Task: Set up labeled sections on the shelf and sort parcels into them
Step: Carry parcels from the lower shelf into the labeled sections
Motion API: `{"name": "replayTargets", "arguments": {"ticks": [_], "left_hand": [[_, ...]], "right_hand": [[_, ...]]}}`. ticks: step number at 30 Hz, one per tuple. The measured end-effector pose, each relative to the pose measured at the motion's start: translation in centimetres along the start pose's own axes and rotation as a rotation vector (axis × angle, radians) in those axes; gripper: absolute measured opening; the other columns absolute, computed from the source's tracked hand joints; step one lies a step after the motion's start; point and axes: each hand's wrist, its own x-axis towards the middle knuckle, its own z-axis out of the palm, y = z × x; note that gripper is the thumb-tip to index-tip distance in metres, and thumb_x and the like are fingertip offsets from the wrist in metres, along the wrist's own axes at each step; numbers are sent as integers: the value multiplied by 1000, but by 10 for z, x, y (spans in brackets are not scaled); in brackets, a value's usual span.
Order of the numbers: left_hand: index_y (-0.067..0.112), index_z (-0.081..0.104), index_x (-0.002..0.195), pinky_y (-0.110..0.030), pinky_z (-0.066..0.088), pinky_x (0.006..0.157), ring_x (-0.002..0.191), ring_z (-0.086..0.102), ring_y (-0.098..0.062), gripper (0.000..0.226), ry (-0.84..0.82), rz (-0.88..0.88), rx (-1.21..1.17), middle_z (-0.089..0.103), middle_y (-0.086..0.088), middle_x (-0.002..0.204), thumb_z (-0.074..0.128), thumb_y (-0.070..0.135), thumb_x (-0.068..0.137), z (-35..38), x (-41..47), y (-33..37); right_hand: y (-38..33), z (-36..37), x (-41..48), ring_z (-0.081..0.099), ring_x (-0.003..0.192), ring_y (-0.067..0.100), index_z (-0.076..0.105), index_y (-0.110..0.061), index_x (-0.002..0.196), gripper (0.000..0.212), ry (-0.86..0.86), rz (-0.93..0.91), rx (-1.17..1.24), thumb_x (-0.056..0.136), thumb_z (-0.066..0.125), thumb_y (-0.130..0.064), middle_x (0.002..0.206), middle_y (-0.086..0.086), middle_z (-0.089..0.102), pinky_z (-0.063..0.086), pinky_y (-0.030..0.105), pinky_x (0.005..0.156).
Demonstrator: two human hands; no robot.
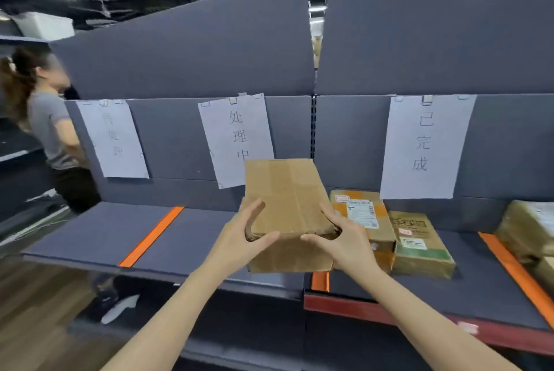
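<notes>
Nearest, the left grip [239,240] and right grip [344,240] are each clasping a near corner of the plain parcel [284,190]. It is lying over the shelf [90,235], long axis pointing far toward the middle label [236,136].

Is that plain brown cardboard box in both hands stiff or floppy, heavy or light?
The plain brown cardboard box probably gives a little: its near corners look dented under the left hand and right hand. It seems fairly light, gripped only at that near edge. Flat faces should keep it from rolling.
</notes>
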Motion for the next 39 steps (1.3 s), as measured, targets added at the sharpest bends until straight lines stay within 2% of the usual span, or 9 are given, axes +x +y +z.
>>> {"name": "replayTargets", "arguments": {"ticks": [8,13,19,23,26,31,33,35,39], "left_hand": [[38,27,144,-25,36,105,129,42,-3,78,-184,78,-40,34,30,139,69,46,79,24,12,13],[35,1,150,-28,33,105,122,32,1,99,-199,48,-153,24,28,135,61,56,73,36,14,32],[25,39,140,-21,37,94,115,47,-4,51,-76,-116,-471,51,20,119,46,42,92,47,26,46],[34,44,129,-30,39,94,107,52,-9,52,-204,-312,-580,56,19,114,39,63,86,50,31,58],[23,44,138,-49,34,106,124,47,-37,87,-292,-477,-639,56,-13,132,47,74,67,49,34,57],[25,47,130,-44,54,83,96,61,-29,80,-350,-517,-610,61,-5,100,57,75,68,43,37,51],[26,50,127,-38,54,72,89,63,-26,66,-308,-501,-607,64,-2,95,59,66,75,43,36,51],[31,47,128,-40,54,80,96,62,-21,62,-261,-447,-554,65,1,109,62,62,75,46,35,51],[40,23,142,-37,45,94,113,53,-20,99,-167,-293,-318,50,2,132,68,67,58,57,29,53]], "right_hand": [[4,-24,-32,37,134,5,48,-29,136,80,158,164,-67,65,80,-46,134,-6,56,31,22,109],[5,-41,-37,43,129,10,47,-29,136,78,222,203,-63,67,80,-40,138,-4,51,34,22,105],[6,-66,-38,45,126,15,50,-27,134,70,285,224,6,70,80,-34,136,-2,53,39,29,103],[9,-70,-41,44,127,14,50,-29,134,69,255,181,28,71,79,-30,137,-5,51,39,29,105],[11,-72,-43,41,130,11,51,-32,131,65,246,138,56,72,79,-28,140,-8,49,36,27,106],[13,-76,-43,38,131,8,43,-46,121,60,173,105,19,74,76,-29,141,-9,46,35,22,102],[15,-75,-44,36,133,10,41,-48,121,58,125,102,-14,74,74,-37,143,-10,43,34,25,105],[18,-74,-41,26,140,12,39,-49,127,63,53,88,-173,71,60,-69,150,-11,31,29,35,113],[-2,-59,-36,16,142,9,22,-48,142,84,-89,-42,-366,68,39,-85,150,-22,13,17,32,113]]}}
